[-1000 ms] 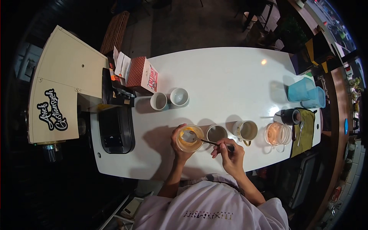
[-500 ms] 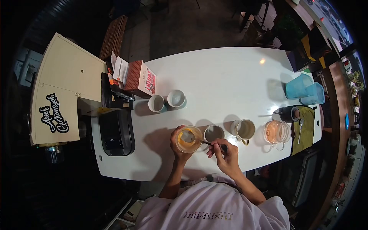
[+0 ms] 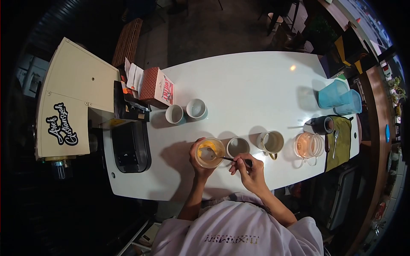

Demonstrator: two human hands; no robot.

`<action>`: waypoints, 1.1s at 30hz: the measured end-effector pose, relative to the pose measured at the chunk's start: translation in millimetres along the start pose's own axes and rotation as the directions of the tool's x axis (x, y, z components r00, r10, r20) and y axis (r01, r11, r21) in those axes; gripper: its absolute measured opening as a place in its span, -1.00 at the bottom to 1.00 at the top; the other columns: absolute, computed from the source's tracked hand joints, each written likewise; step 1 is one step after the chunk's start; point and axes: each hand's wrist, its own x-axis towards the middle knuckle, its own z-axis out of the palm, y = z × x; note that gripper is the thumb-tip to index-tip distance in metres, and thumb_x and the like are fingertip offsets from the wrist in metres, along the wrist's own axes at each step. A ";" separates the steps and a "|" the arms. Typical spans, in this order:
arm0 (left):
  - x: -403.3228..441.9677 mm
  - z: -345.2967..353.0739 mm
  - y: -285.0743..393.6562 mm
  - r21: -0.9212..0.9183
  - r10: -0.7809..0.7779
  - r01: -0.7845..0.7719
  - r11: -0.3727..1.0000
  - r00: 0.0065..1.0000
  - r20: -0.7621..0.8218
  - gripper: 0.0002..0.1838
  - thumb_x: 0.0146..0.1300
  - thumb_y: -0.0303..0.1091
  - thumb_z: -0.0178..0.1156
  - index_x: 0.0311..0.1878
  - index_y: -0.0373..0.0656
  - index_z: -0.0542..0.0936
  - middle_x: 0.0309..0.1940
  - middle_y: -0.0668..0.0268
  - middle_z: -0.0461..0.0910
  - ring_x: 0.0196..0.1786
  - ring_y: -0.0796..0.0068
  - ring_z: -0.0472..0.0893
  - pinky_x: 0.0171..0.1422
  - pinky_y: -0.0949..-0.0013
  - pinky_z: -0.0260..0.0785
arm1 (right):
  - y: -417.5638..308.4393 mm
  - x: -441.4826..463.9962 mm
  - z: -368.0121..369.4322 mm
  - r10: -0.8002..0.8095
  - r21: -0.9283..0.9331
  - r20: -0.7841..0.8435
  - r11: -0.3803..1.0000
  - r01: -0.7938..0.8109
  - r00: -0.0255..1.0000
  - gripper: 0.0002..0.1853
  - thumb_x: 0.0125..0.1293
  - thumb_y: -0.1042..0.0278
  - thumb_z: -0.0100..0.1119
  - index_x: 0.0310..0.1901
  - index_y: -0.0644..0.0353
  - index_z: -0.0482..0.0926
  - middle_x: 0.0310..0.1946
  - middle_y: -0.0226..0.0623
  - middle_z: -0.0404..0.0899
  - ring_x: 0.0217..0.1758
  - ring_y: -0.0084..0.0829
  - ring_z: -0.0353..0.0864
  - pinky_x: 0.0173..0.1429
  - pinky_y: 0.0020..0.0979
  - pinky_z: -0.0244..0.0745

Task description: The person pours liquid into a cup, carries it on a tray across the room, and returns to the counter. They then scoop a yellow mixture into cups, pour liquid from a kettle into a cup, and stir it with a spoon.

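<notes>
My left hand (image 3: 199,160) is wrapped round a clear cup (image 3: 209,163) with something orange-yellow inside. In my right hand (image 3: 247,167) is a dark-handled spoon (image 3: 228,159), its far end down in the cup. The spoon's tip is hard to make out among the contents. Just beyond my right hand stands a mug (image 3: 238,146), partly covered by my fingers. Another pale mug (image 3: 273,143) with a brownish handle is to its right. Two white cups (image 3: 197,109) sit side by side farther back on the left.
A cream machine (image 3: 72,98) with a black drip tray (image 3: 128,149) occupies the left end of the white table (image 3: 252,85). On the right are a glass server (image 3: 308,147), a black-handled portafilter-like vessel (image 3: 321,125), a green cloth (image 3: 339,147) and blue pitchers (image 3: 333,96). A patterned box (image 3: 158,87) stands back left.
The spoon's end has shifted slightly within the cup, and the cup looks tipped a little differently. Both hands keep their hold; the other things stay where they were.
</notes>
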 end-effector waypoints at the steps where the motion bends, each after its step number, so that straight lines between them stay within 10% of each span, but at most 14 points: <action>1: 0.9 0.7 0.4 -0.003 0.006 -0.006 1.000 1.000 -0.020 0.06 -0.22 -0.40 0.70 0.37 -0.19 0.25 0.25 -0.03 0.46 0.28 0.09 0.53 0.35 0.09 0.45 | 1.1 0.0 0.2 -0.001 0.011 -0.004 1.000 0.001 1.000 -0.81 0.55 0.50 0.01 -0.10 0.47 0.55 -0.37 -0.19 0.64 -0.35 -0.48 0.70 -0.21 -0.43 0.68; 33: 8.4 -1.2 6.0 0.028 0.035 -0.033 0.999 0.998 -0.048 0.04 -0.20 -0.47 0.68 0.34 -0.30 0.23 0.19 -0.03 0.52 0.17 0.13 0.61 0.27 0.13 0.51 | 21.3 -0.5 13.5 -0.078 0.048 -0.084 0.995 0.082 0.993 -0.75 0.62 0.40 -0.11 -0.06 0.47 0.48 -0.35 -0.10 0.62 -0.35 -0.37 0.72 -0.23 -0.37 0.69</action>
